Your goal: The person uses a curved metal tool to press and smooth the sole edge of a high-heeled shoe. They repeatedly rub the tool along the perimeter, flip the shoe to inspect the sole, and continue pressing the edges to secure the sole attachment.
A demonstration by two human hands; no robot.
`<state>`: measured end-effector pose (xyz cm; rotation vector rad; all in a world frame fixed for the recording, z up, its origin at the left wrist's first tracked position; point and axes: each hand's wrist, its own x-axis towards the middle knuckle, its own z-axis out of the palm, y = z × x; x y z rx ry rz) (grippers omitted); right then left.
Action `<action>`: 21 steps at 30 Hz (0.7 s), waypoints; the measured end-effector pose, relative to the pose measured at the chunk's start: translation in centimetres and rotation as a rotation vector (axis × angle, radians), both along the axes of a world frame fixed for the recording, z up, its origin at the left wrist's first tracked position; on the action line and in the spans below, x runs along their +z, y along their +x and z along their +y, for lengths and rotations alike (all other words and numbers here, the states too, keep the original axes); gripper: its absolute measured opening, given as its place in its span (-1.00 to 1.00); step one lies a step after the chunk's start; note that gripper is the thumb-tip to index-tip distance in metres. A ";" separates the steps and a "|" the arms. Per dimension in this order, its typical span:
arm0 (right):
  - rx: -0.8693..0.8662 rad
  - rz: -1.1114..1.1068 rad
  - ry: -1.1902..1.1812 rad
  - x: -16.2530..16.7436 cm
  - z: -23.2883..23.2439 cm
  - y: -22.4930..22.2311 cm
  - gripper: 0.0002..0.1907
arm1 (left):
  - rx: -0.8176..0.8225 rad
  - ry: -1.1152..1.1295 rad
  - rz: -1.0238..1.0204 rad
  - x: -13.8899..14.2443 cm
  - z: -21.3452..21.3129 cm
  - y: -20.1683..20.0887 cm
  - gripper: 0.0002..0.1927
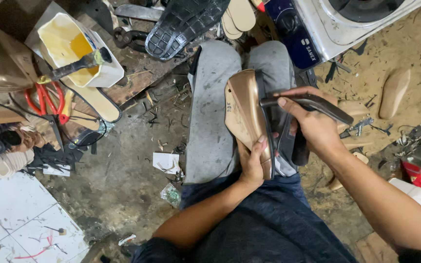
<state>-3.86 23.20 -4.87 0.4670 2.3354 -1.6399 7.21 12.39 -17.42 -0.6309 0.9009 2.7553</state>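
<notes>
While I look down over the knees, my left hand [252, 163] cups the bronze shoe upper [245, 114] on its last from below, fingers wrapped round the lower end, resting it on my lap. My right hand [313, 122] is clenched on a dark curved tool [313, 103] whose tip meets the black sole edge [265, 122]. Judging by the shape, it's stiff, light and smooth-skinned; best gripped at the narrow waist. A glue tub [76, 46] and red scissors [49, 100] lie left.

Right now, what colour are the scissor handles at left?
Red, on the scissors beside the glue tub; head view.
</notes>
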 end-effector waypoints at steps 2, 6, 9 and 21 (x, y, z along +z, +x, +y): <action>-0.006 -0.021 -0.108 -0.2 0.2 -0.3 -0.79 | -0.045 0.099 -0.042 -0.5 0.1 -0.1 -0.51; 0.007 -0.037 -0.314 -0.5 1.6 0.2 -0.79 | -0.153 0.101 -0.007 -0.1 -1.2 0.4 -0.57; 0.053 -0.056 -0.371 -0.6 3.1 2.3 -0.78 | -0.209 0.229 -0.023 1.1 -3.6 0.4 -0.35; 1.198 0.193 0.271 -0.8 4.7 13.5 -0.26 | -0.323 -0.635 0.407 5.3 -6.9 -18.0 -0.48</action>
